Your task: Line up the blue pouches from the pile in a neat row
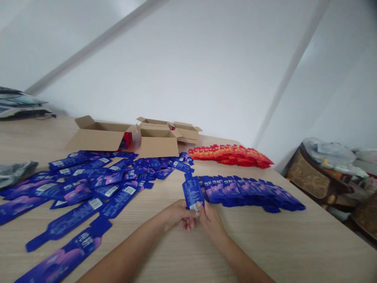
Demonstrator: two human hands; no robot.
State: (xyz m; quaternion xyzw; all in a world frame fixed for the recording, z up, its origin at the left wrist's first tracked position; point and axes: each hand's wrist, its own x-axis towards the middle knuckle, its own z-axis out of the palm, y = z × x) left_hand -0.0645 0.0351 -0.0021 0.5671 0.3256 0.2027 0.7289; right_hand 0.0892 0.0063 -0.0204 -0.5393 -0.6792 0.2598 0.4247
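Observation:
My left hand [182, 214] and my right hand [207, 217] meet near the middle of the table. Both are closed on the lower end of one blue printed card sleeve [192, 190], which shows small print and a white barcode and has a narrow tab at its top. Just right of it lies an overlapping row of blue folded card sleeves [244, 190] with pink-purple pictures. To the left spreads a loose pile of flat blue card sleeves [76, 188], some with barcodes facing up. My left fingers partly curl under the held piece.
Open cardboard boxes [159, 145] stand at the back, with another open box [97, 137] to their left. A row of red card sleeves [231, 154] lies behind the blue row. Grey cloth [16, 173] is at the left edge. A patterned chair [312, 173] holding plastic bags stands right of the table.

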